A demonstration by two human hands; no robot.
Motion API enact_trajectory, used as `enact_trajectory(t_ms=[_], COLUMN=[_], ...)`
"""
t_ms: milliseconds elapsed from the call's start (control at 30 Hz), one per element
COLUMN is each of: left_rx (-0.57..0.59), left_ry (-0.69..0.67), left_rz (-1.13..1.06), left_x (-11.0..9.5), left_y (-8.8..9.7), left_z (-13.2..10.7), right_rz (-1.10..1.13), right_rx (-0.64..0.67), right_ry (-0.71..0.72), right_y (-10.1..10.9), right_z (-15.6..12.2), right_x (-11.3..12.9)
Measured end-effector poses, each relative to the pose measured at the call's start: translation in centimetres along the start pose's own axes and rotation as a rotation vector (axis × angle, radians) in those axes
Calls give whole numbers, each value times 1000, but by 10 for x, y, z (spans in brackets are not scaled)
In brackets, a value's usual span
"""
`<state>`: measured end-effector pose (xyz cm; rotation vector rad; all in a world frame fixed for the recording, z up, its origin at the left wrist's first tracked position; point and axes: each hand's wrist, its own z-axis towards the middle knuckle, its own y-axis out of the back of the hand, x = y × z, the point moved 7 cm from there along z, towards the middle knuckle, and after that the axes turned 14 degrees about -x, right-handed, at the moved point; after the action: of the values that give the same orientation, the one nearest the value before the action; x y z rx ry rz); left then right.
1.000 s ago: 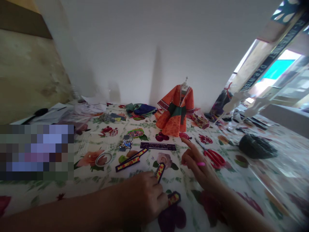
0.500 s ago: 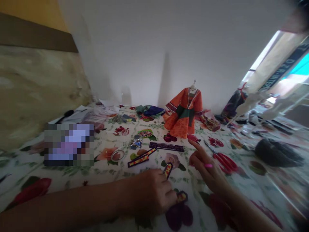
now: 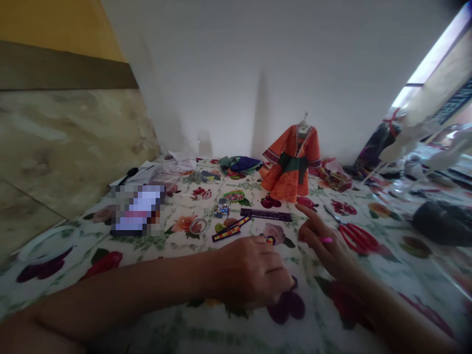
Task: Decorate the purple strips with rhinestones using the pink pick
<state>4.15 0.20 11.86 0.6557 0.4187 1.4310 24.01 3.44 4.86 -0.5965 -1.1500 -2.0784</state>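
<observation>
Table [image 3: 206, 334] with a cloth of printed fruits and flowers carries nearly everything in the head view; around its middle, the left hand [image 3: 254, 270] lies with the fingers curled downward over a yellow-and-red strip [image 3: 271, 240], of which one end shows beyond the knuckles; a dark tip [image 3: 294, 282] appears past the fingers, but I cannot tell if it belongs to the same piece; I also cannot tell if the fingers pinch the strip or only press it. The right hand [image 3: 320, 241] has nothing in its grip, with the index finger stretched toward the far edge of the table and a pink ring [image 3: 326, 240] on one finger; the red-handled scissors [image 3: 356, 236] lie just beside it.

The step in hand, in my judgement, is handling this strip against the cloth; the next move seems to call for light fingertips, because the piece is narrow and mostly covered; two similar strips [image 3: 226, 234] lie just beyond the left hand, a purple strip [image 3: 265, 215] lies near them, and an orange dress [image 3: 293, 187] stands toward the far edge.

As for writing, a dark band [image 3: 455, 103] beyond the table's right side shows "INTERN", the rest being cut off; the phone [image 3: 138, 209] toward the left edge has a blurred screen; I can read no brand.
</observation>
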Motion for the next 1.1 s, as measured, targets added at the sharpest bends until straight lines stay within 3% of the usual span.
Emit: enact_trajectory(t_ms=[167, 533, 700, 900, 1100], left_rx=[-15, 1, 110, 347, 349], left_ry=[-2, -116, -123, -139, -201], left_rz=[2, -31, 2, -42, -69], left_x=[-5, -43, -54, -72, -82], left_y=[9, 19, 10, -3, 1], left_z=[10, 33, 22, 8, 4], right_rz=[1, 36, 35, 13, 18], right_rx=[16, -5, -5, -12, -25], right_ry=[-9, 9, 17, 25, 56], right_y=[0, -2, -2, 0, 0], right_z=[-1, 2, 3, 5, 5], right_x=[0, 0, -2, 3, 4])
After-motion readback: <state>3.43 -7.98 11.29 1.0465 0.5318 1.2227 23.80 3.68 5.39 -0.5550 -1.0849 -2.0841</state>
